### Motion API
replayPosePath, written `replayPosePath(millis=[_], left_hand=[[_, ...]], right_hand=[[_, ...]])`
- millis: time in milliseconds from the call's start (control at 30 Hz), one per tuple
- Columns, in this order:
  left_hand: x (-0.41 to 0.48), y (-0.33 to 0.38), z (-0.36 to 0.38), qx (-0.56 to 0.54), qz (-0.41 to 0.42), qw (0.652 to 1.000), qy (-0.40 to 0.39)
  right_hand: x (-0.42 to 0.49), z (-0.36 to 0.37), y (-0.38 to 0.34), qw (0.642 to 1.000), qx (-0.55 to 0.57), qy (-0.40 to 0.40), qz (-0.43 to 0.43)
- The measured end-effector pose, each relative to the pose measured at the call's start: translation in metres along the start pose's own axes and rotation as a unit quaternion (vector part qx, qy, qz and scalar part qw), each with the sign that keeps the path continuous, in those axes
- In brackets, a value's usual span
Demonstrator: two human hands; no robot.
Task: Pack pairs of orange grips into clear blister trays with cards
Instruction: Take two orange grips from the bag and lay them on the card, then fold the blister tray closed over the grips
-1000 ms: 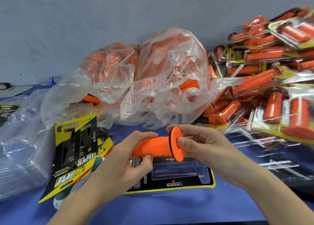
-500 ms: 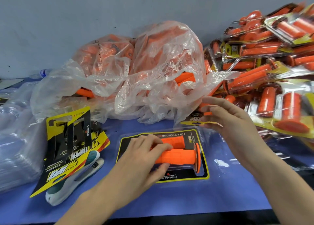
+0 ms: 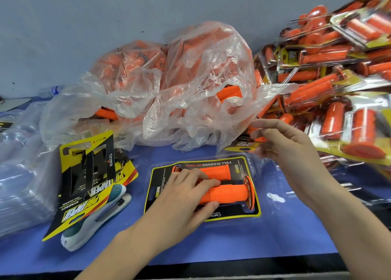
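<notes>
Plastic bag (image 3: 190, 85) behind tray (image 3: 263, 180) — stapler (image 3: 93, 226) lies left.

Near grip (image 3: 224, 194) is no longer held up in both hands; it's now down in the tray (image 3: 152, 195), alongside the far grip (image 3: 215, 170). Left hand (image 3: 182, 199) comes down with it, fingers over the top, thumb on the near side. Right hand (image 3: 283, 144) lets go and moves up-right to the bag (image 3: 190, 85) edge. It's blurred, so can't tell if it holds anything.
</notes>
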State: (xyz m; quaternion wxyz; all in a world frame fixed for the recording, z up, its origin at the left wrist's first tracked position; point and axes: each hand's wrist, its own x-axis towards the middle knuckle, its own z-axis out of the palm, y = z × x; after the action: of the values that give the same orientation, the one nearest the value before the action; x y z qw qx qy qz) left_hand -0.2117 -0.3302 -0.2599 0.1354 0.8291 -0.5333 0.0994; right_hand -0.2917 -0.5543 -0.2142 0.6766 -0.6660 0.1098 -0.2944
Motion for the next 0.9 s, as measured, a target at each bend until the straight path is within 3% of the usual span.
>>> replayPosePath(millis=[233, 433, 600, 733, 833, 900], left_hand=[[-0.002, -0.008, -0.010, -0.046, -0.022, 0.998, 0.039], [-0.007, -0.031, -0.024, -0.064, -0.123, 0.983, 0.120], [-0.022, -0.053, -0.020, -0.101, -0.261, 0.954, 0.109], [-0.034, -0.057, -0.022, -0.159, -0.334, 0.923, 0.107], [-0.038, -0.059, -0.027, -0.195, -0.353, 0.909, 0.105], [-0.039, -0.060, -0.029, -0.208, -0.357, 0.905, 0.099]], right_hand=[[-0.025, 0.000, 0.001, 1.000, 0.000, 0.030, 0.005], [-0.075, 0.000, 0.013, 0.994, 0.000, 0.106, -0.041], [-0.115, -0.011, 0.038, 0.976, 0.031, 0.215, 0.020], [-0.119, -0.028, 0.048, 0.931, 0.061, 0.346, 0.100], [-0.113, -0.035, 0.052, 0.917, 0.125, 0.356, 0.127], [-0.109, -0.035, 0.052, 0.929, 0.128, 0.316, 0.141]])
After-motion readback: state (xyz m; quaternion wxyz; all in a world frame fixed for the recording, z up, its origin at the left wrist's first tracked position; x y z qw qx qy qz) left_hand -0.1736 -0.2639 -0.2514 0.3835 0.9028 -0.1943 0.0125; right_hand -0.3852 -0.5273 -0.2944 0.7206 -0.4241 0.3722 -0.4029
